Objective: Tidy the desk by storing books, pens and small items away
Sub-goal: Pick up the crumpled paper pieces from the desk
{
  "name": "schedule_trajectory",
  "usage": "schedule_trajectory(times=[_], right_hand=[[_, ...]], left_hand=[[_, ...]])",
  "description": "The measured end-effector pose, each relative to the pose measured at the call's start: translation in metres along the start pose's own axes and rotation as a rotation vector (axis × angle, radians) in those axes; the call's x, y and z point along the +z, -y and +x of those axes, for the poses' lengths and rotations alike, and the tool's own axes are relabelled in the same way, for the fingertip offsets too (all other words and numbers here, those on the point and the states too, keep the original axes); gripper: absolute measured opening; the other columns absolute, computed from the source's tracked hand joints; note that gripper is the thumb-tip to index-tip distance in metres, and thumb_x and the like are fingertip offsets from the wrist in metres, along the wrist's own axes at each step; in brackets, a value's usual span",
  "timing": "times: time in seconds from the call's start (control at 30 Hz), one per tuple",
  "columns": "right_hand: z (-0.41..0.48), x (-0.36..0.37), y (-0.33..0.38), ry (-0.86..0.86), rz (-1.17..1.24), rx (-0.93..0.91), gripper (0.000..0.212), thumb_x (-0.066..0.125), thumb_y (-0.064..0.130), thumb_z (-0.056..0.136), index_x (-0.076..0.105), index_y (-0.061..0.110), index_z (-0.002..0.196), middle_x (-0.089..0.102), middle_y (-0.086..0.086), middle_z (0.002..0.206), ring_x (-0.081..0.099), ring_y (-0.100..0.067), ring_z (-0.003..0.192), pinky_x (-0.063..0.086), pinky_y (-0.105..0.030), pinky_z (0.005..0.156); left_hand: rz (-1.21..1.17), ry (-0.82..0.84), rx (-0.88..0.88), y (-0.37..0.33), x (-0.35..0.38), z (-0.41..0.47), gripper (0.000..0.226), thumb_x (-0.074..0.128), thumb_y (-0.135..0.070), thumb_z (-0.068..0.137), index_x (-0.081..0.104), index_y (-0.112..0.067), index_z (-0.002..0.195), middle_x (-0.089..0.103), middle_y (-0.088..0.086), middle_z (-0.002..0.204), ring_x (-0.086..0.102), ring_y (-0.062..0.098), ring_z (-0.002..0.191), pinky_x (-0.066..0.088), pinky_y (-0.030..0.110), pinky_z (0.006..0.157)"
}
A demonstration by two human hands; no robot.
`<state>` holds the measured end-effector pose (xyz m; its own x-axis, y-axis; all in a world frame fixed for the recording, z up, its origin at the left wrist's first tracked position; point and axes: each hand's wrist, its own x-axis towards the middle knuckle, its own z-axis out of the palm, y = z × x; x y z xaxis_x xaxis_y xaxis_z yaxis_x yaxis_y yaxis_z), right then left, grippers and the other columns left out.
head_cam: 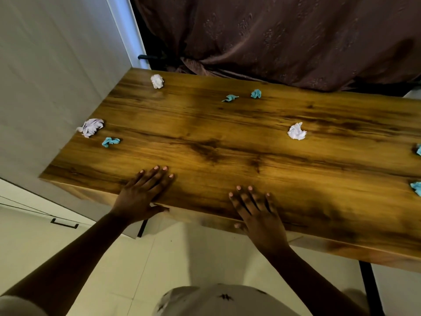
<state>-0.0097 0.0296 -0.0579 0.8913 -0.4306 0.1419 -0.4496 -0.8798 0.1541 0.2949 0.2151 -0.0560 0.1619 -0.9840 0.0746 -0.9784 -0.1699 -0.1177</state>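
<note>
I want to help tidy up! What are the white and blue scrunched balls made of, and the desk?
White balls: likely crumpled paper or tissue, matte, with creases. Blue scraps: probably thin paper, twisted and wrinkled. Desk: wood or wood-look laminate, smooth, slightly shiny, dark grain streaks.

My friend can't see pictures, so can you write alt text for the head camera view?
A person's left hand and right hand rest flat on the near edge of a wooden desk. Crumpled white paper wads and smaller blue scraps lie scattered across it. A brown curtain hangs behind.
</note>
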Motion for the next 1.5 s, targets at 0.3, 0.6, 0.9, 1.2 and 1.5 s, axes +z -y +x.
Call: schedule_trajectory(times=[0.3,0.6,0.9,1.2,1.5], right_hand=[[0.0,-0.002,0.001,0.009,0.094,0.021,0.084,0.065,0.055,0.074,0.031,0.026,0.145,0.039,-0.002,0.148,0.039,-0.027,0.134,0.032,-0.056,0.106],[0.069,-0.031,0.047,0.147,0.681,0.053,0.072,0.019,0.084,0.073,0.057,0.041,0.116,0.049,0.015,0.128,0.042,-0.014,0.121,0.031,-0.03,0.098],[0.273,-0.029,0.182,0.259,0.794,-0.021,0.065,0.055,0.042,0.088,0.024,0.033,0.145,0.024,-0.001,0.151,0.021,-0.024,0.14,0.018,-0.042,0.115],[0.338,-0.018,0.231,0.133,0.921,-0.019,0.031,0.066,0.02,0.081,0.062,0.022,0.112,0.058,-0.002,0.125,0.052,-0.022,0.118,0.039,-0.041,0.103],[0.31,-0.077,0.224,0.035,1.096,0.205,0.03,0.068,0.018,0.081,0.064,0.021,0.111,0.066,0.004,0.113,0.059,-0.009,0.106,0.044,-0.02,0.09]], left_hand=[[-0.067,0.047,-0.023,0.0,-0.006,0.001,0.094,0.047,-0.073,0.073,0.016,-0.029,0.15,0.026,0.003,0.154,0.027,0.024,0.14,0.029,0.051,0.109],[-0.663,-0.067,-0.244,0.015,-0.022,-0.026,0.063,0.042,-0.074,0.079,0.032,-0.051,0.137,0.039,-0.011,0.148,0.034,0.009,0.137,0.035,0.04,0.11],[-0.635,-0.236,-0.867,0.137,-0.037,-0.042,0.036,0.053,-0.044,0.091,0.057,-0.03,0.124,0.063,0.0,0.119,0.058,0.021,0.108,0.05,0.031,0.084],[-1.082,-0.344,-1.102,0.159,-0.043,-0.011,0.021,0.054,-0.029,0.094,0.059,-0.025,0.114,0.055,-0.005,0.114,0.049,0.018,0.114,0.035,0.033,0.099],[-1.951,-0.552,-1.028,0.166,-0.06,0.044,0.032,0.045,-0.032,0.097,0.062,-0.016,0.119,0.065,0.008,0.118,0.061,0.024,0.107,0.044,0.044,0.101]])
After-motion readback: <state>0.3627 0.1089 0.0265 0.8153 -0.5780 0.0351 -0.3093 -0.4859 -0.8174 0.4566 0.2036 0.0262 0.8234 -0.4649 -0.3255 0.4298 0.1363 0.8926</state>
